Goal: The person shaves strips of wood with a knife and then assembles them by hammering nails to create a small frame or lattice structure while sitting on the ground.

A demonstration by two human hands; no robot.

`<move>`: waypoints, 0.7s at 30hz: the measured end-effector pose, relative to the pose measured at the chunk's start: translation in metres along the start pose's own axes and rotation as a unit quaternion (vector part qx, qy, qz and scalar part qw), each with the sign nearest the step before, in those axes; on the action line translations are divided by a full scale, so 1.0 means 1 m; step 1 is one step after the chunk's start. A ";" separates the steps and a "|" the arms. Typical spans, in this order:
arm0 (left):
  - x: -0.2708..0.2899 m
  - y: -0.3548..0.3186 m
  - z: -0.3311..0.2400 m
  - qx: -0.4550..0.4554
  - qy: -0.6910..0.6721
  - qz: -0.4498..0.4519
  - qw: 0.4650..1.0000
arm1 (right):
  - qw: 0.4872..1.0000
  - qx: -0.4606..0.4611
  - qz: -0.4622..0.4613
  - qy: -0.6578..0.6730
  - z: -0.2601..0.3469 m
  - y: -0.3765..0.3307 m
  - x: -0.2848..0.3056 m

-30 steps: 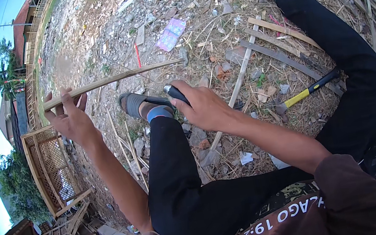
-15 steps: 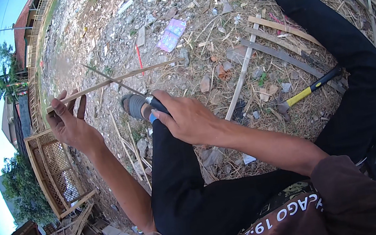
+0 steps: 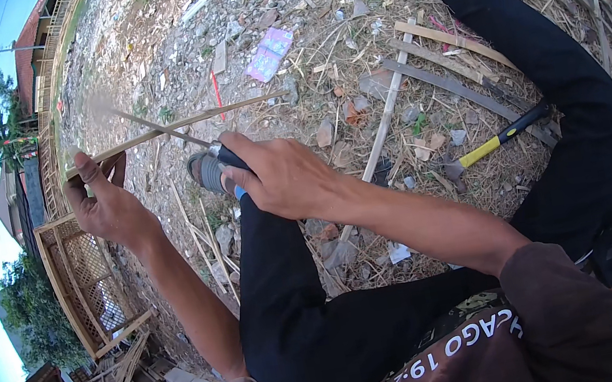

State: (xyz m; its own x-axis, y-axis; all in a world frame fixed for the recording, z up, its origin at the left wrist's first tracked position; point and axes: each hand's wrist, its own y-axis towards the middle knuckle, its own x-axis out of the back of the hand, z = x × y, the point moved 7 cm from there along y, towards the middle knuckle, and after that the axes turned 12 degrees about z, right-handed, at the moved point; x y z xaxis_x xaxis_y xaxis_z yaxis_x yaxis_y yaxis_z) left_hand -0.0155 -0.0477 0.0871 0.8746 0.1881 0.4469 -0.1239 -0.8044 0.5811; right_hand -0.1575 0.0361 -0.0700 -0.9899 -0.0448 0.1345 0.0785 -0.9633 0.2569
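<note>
Left hand [image 3: 112, 206] is out at the far left, thumb up, pinching the left end of a thin stick [image 3: 198, 117]; right hand [image 3: 284, 177]'s wrapped round a knife [image 3: 189, 137], blade crossing it.

R hand [image 3: 283, 174] has moved L & fwd; its blk-handled knife-like tool [image 3: 194, 138], blade not visible 1 s ago, now shows across wood strip [image 3: 138, 140]. Vs 0.5 s ago: handle closer to strip, tip further past.
</note>
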 end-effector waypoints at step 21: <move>0.023 0.003 0.023 0.016 0.007 -0.043 0.999 | 0.984 -0.116 0.058 -0.126 -0.043 0.007 0.003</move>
State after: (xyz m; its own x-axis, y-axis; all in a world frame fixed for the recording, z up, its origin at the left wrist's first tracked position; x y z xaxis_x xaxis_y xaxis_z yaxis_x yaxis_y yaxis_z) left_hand 0.0145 -0.0587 0.0837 0.8746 0.2651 0.4059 -0.0337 -0.8021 0.5963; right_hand -0.1653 0.0180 -0.1088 -0.9129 -0.1196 0.3903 0.1318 -0.9913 0.0045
